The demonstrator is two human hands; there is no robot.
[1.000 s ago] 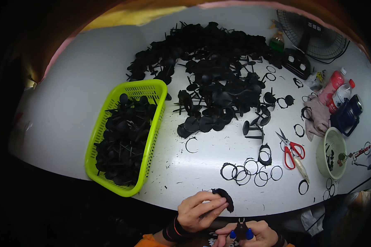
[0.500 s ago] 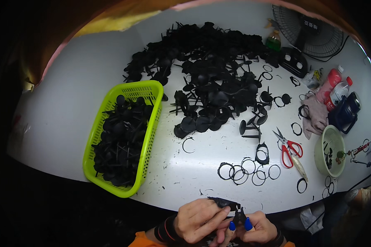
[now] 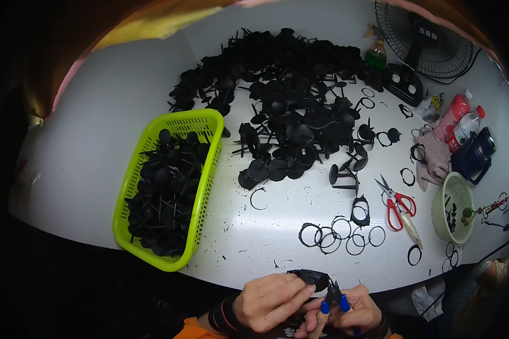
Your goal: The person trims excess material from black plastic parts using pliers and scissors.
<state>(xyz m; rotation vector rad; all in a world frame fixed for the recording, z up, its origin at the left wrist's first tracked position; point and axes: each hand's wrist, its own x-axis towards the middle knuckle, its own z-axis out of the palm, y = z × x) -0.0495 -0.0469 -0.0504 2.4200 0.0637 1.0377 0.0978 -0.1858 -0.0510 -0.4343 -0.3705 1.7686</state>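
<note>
Clenched grip of the left hand (image 3: 271, 302) holds a black plastic piece (image 3: 311, 277) at the near edge of the bench (image 3: 96, 130). Since a second ago the right hand (image 3: 353, 309) has brought its blue-handled cutters (image 3: 333, 298) up against the piece, so trimming seems underway.

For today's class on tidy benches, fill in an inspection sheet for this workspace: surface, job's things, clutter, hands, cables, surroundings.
Surface: white table, strewn with black shavings near the front edge.
Job's things: black plastic part held by the left hand; blue-handled cutters in the right hand; heap of black parts; green basket filled with more.
Clutter: black rings, red scissors, bottles, cloth, pale bowl.
Hands: both closed, fingers gripping their items.
Cables: a black one beside the fan.
Surroundings: dark, nothing seen.
</note>
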